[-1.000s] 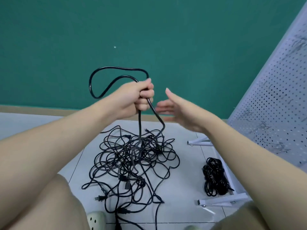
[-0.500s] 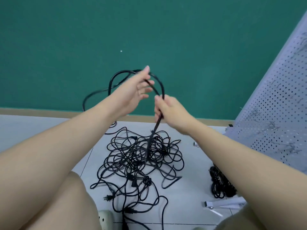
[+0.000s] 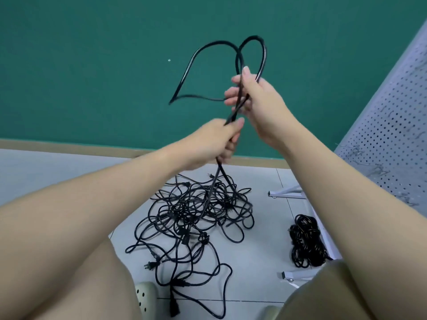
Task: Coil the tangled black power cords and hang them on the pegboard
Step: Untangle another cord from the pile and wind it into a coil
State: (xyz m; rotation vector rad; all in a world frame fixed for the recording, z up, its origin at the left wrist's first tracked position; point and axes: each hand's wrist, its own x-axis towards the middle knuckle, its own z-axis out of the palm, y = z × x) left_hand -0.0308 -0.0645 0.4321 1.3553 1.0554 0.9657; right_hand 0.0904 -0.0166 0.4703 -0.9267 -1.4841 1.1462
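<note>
The white pegboard [image 3: 390, 125] stands at my right, and the tangled power cords [image 3: 198, 213] lie heaped on the floor tiles between my knees. My right hand [image 3: 258, 100] grips the raised cord loops [image 3: 231, 65]; my left hand [image 3: 217, 142] clasps the strands below. In my judgement, loops should be kept even and slack fed gently from the heap.

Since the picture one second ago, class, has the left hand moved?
Yes. The left hand has dropped below the right hand and gripped the cord, now nearer the wall's baseboard.

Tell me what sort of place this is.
Probably a workshop or storage corner, though that is a guess: a white pegboard on a stand, a tiled floor strewn with tangled cords, and a plain green wall.
</note>
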